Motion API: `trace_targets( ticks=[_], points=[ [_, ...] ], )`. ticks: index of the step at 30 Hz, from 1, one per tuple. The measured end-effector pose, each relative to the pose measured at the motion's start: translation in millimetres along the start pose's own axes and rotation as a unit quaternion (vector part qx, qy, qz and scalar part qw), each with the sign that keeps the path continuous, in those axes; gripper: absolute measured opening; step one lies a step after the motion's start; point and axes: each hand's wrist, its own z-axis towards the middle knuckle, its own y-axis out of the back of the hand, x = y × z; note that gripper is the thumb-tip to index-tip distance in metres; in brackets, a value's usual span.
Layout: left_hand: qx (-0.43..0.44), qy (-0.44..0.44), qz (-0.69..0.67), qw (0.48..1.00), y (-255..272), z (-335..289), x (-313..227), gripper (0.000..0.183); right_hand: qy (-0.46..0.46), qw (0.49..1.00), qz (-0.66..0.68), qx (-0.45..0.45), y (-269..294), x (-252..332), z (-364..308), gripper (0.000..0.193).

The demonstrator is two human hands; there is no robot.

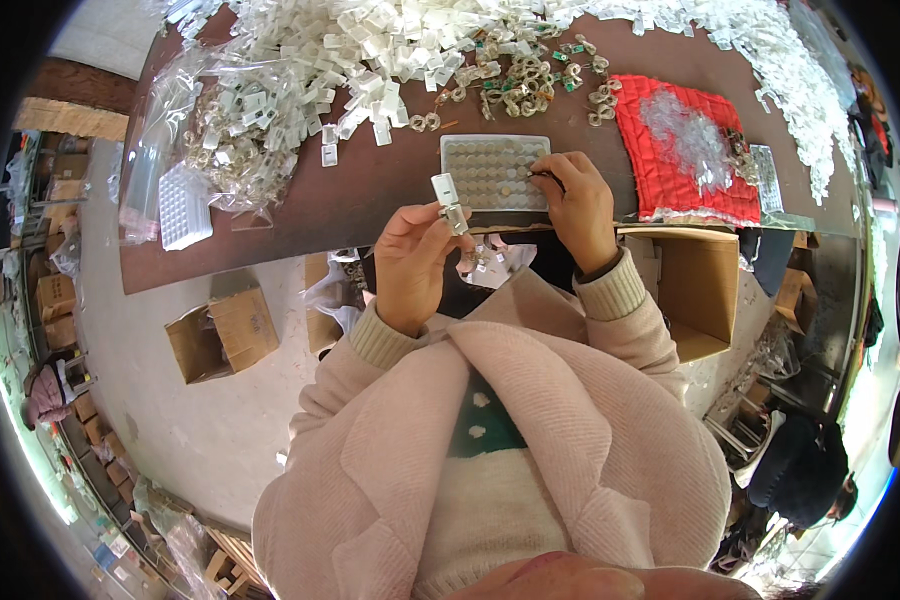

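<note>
Between the fingers and thumb of my left hand [415, 265] is a small white plastic case [448, 192], held upright near the table's front edge with its hinged lid unfolded. Just right of it, a pale tray [510, 208] lies on the table, filled with rows of small round discs [480, 165] that look like button cells. My right hand [582, 210] reaches over the tray's right side, thumb and fingertips pinched together. Something small and dark shows at those fingertips; its kind is too small to tell.
A large heap of white plastic cases [360, 50] covers the far table, beside coiled wire bundles [520, 85]. Clear pieces lie on a red quilted cloth [660, 160] at right. White stacked trays [183, 210] stand at left. Cardboard boxes [240, 330] [695, 290] sit below the table edge.
</note>
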Motion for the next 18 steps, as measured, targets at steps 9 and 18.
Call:
trace_targets(
  ticks=[9,18],
  points=[
    [0.016,-0.019,0.007,1.0,-14,2,4,0.018,0.097,0.986,0.137,0.0,18,56,-6,0.016],
    [0.01,-0.051,0.073,0.996,-16,-1,3,0.019,0.101,0.979,0.152,0.087,29,95,-10,0.021]
  ],
)
